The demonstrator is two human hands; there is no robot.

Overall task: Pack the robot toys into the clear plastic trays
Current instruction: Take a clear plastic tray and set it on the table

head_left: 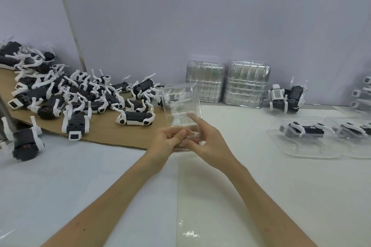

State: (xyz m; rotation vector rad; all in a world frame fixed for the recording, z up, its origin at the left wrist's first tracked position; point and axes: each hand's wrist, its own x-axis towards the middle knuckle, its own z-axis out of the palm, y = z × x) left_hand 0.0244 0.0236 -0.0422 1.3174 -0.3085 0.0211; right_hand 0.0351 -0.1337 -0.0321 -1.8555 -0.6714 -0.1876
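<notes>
Presently one empty clear tray [180, 104] is held in the air over the middle of the table [261, 186], tilted with its far end raised, and both hands are on its near end. The left hand [167, 142] has its fingers curled and its thumb pressed on the near rim. The right hand [206, 140] is wrapped round the near right corner, fingers behind the plastic. Both are thus clamped on the tray; neither is free. Whether they hold one tray or two nested ones cannot be told through the clear plastic. No toy is in it. The loose toys [80, 94] lie heaped on cardboard [112, 132] along the table's left edge, and the nearest toy [136, 118] lies just left of the hands. Two stacks [224, 84] of spare trays stand at the back edge, and packed trays [305, 132] lie at the right edge. Judgement: the step in hand is readying a tray, with no toy yet picked. The next move calls for setting the tray down cavity up on the table in front, freeing one hand and fetching a toy from the heap. Its legs probably need folding flat to seat.
</notes>
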